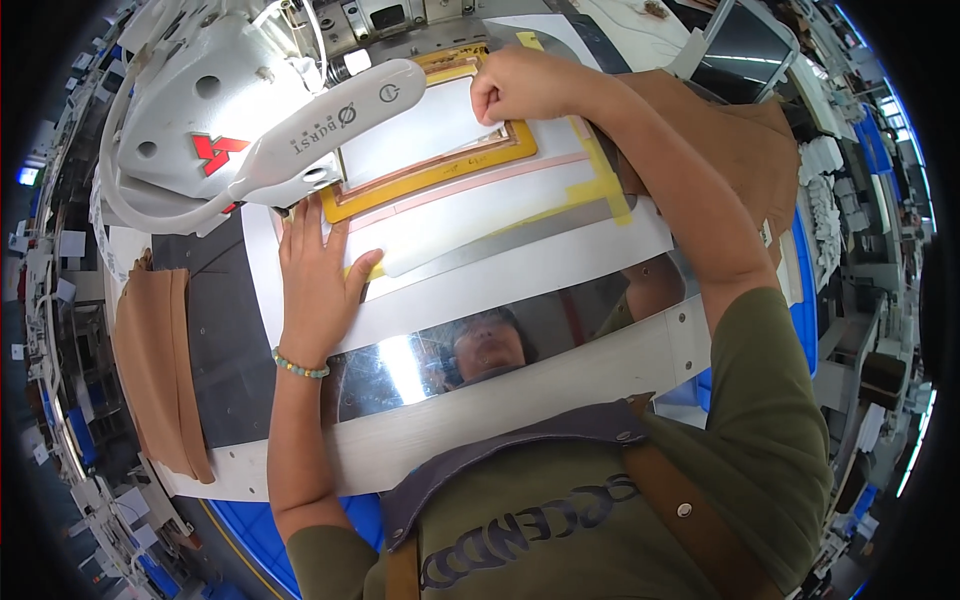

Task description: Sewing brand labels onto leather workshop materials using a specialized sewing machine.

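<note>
My left hand [318,285] lies spread on the left of a white layered sheet [460,270], fingers beside a yellow frame [430,195]. My right hand [508,92] is closed at the frame's upper right, fingertips at the inner brown edge around a white panel [410,140]; what they pinch is hidden. Under the frame are pink strips, yellow tape and a grey band on the sheet. A white sewing machine head [235,110] stands at the upper left, its long grey-white attachment [330,120] reaching over the frame's left part.
Brown fabric pieces lie at left [155,370] and right [720,130]. A reflective metal strip [430,380] runs along the near table edge. A dark-screened panel [745,45] is at the upper right. Blue bins [250,530] sit below. Workstations line both sides.
</note>
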{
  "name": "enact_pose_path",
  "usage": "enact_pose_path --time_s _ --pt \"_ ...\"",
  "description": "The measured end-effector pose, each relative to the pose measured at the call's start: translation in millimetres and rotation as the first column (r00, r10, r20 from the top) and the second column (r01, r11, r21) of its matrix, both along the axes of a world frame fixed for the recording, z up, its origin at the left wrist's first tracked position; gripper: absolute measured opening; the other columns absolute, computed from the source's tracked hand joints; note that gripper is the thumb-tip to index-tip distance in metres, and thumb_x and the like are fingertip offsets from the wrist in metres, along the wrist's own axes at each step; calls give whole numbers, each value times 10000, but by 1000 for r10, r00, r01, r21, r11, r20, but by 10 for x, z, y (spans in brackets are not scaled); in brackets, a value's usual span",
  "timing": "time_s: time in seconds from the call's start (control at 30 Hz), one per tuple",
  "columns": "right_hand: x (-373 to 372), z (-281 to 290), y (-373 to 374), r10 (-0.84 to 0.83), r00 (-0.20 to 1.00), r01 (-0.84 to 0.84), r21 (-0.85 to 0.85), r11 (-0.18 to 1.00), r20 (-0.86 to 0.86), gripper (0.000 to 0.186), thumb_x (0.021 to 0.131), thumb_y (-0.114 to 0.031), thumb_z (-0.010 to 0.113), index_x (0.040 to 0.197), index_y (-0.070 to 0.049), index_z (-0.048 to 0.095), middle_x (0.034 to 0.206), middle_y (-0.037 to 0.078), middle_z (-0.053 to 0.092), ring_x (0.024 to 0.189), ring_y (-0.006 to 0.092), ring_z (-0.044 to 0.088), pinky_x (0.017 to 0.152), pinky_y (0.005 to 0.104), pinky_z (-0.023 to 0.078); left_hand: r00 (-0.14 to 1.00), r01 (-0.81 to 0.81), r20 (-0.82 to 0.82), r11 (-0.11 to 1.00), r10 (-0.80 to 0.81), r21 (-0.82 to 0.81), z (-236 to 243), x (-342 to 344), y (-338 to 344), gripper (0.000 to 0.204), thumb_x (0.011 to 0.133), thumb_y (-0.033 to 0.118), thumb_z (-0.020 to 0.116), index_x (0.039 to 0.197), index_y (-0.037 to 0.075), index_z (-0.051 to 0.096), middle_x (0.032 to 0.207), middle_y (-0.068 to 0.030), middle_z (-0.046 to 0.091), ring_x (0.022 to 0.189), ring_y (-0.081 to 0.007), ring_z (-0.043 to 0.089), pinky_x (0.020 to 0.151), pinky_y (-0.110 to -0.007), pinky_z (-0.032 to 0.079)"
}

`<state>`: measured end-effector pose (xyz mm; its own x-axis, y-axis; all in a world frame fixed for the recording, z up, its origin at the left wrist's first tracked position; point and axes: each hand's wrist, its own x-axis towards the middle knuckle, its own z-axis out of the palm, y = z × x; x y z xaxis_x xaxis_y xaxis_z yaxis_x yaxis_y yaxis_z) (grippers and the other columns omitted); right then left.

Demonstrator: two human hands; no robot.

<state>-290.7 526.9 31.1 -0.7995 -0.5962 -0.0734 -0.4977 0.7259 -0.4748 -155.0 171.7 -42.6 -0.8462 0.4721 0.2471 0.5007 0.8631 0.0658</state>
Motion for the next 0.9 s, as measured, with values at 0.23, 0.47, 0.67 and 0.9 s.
enact_pose_path --time_s 0.23,0.47,0.67,0.9 --pt "112 -53 33 22 999 -23 26 999 28 55 813 -60 741 818 -54 795 755 75 748 688 194 682 658 356 531 999 16 34 1000 -17 26 -18 8 -7 668 1034 495 664 1501 21 618 1666 -296 399 1587 -463 302 1297 -616 194" --pt "105 113 -252 -9 997 -22 403 915 75 81 770 6 732 812 -43 782 765 105 746 736 217 707 641 377 523 999 6 50 999 -8 36 -11 22 5 645 1042 493 654 1484 24 629 1667 -287 399 1588 -466 296 1296 -623 191" --pt "81 148 -322 33 999 -31 483 875 5 120 761 30 702 810 -53 774 814 114 747 791 257 713 674 410 536 999 9 37 1000 -9 4 -21 23 -8 653 1048 501 643 1509 39 606 1680 -279 382 1595 -453 288 1291 -610 205" --pt "180 -40 -308 115 991 -130 315 940 65 151 909 43 605 973 -76 672 976 118 656 1014 287 625 876 399 505 1000 5 29 999 -5 31 -27 -2 -18 653 1046 485 652 1524 43 597 1685 -271 381 1599 -445 286 1286 -579 222"
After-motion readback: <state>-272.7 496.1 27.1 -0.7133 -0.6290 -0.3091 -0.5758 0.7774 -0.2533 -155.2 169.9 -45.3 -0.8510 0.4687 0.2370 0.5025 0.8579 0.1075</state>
